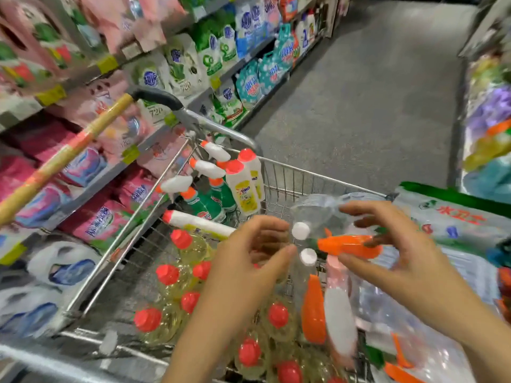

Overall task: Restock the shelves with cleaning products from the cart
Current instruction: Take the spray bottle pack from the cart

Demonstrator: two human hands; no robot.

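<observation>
A wire shopping cart (pixel 279 172) stands beside the shelves (pixel 154 136) on the left. It holds green spray bottles (pixel 204 205), white bottles with red caps (pixel 243 186) and several yellow bottles with red caps (pixel 168 277). My right hand (pixel 392 244) is over the cart. Its thumb and fingers pinch the orange handle (pixel 348 244) of a clear plastic pack with white caps (pixel 300 230). My left hand (pixel 257 250) hovers just left of that pack with its fingers loosely curled and nothing in them. Below lie an orange piece (pixel 313 310) and a white-pink bottle (pixel 340 313).
The shelves carry pink, green and blue detergent bags (pixel 249 84). A wooden pole (pixel 69 153) leans across the cart handle (pixel 157 96). Large printed bags (pixel 448 219) lie over the cart's right side. Grey aisle floor (pixel 373 92) stretches ahead, with more goods at the right edge.
</observation>
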